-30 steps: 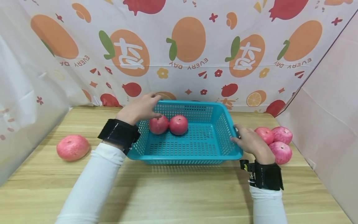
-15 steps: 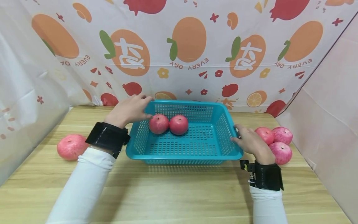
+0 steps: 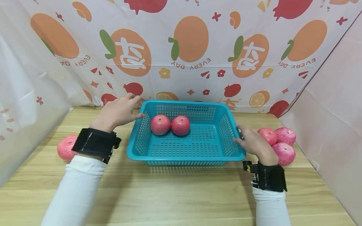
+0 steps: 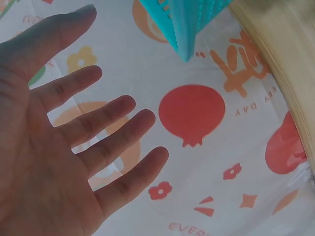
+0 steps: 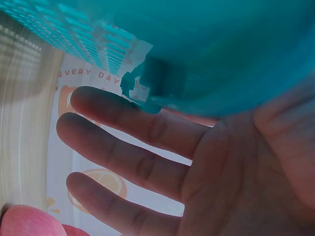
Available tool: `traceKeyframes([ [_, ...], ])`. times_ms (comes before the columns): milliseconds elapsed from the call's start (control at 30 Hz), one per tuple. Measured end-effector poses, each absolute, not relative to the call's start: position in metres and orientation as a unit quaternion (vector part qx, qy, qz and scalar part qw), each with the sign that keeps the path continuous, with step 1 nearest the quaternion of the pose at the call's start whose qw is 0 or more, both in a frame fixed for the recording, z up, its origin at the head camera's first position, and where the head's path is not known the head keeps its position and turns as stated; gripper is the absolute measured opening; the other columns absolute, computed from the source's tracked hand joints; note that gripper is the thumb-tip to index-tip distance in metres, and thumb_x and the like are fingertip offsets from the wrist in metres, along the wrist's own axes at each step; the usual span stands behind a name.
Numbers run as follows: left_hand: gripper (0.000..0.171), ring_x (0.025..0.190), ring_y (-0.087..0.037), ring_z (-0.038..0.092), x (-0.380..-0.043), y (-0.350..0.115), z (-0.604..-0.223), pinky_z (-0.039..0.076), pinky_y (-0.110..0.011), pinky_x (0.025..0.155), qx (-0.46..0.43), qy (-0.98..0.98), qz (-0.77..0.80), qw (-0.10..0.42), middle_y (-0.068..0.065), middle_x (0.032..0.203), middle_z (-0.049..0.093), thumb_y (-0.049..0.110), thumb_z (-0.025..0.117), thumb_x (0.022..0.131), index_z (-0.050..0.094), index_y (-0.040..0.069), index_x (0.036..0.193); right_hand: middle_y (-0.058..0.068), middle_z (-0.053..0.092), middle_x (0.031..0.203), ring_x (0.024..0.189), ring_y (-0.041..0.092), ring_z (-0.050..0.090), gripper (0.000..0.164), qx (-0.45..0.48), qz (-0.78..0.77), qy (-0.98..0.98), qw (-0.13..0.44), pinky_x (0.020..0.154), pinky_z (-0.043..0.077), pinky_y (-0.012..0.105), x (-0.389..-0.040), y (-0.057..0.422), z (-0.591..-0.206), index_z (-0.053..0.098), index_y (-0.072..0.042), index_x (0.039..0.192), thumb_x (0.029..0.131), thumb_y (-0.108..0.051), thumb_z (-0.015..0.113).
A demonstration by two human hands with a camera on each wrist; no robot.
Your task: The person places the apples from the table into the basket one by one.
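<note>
My left hand [image 3: 116, 113] is in the air just left of the blue plastic basket [image 3: 186, 159], its fingers spread and holding nothing. The left wrist view shows the palm and the separated fingers [image 4: 110, 123], with a corner of the basket above. On the basket's right rim is my right hand [image 3: 252, 142], gripping it with the thumb over the edge. Below that rim, the right wrist view has several fingers [image 5: 133, 123] extended along the outside. Two red apples, a left one [image 3: 160, 125] and a right one [image 3: 180, 126], sit side by side in the basket's left half.
A pink apple [image 3: 66, 148] lies on the wooden table [image 3: 181, 194] at left, partly behind my left wrist. Three apples [image 3: 283, 153] cluster right of my right hand. A fruit-printed sheet [image 3: 186, 88] hangs behind the basket.
My left hand has moved left, from over the basket's left edge and its apples to outside the basket. My right hand, the basket and the apples stay where they were.
</note>
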State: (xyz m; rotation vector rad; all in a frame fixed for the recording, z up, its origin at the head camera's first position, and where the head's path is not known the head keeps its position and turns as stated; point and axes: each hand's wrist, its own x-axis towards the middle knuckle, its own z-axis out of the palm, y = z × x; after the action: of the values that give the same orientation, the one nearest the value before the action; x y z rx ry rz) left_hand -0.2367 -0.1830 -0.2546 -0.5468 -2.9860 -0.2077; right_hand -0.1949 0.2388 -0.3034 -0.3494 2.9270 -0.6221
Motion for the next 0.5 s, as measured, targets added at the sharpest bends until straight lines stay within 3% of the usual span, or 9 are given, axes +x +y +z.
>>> traceKeyframes([
  [500, 0.060, 0.103, -0.041, 0.043, -0.227, -0.211, -0.259, 0.045, -0.062, 0.076, -0.159, -0.982, -0.079, 0.071, -0.025, 0.124, 0.043, 0.034, 0.063, 0.082, 0.040, 0.006, 0.130, 0.031, 0.054, 0.110, 0.088, 0.038, 0.057, 0.059, -0.118, -0.203, 0.970, 0.056, 0.064, 0.055, 0.047, -0.195, 0.239, -0.304, 0.030, 0.007, 0.132, 0.087, -0.016, 0.059],
])
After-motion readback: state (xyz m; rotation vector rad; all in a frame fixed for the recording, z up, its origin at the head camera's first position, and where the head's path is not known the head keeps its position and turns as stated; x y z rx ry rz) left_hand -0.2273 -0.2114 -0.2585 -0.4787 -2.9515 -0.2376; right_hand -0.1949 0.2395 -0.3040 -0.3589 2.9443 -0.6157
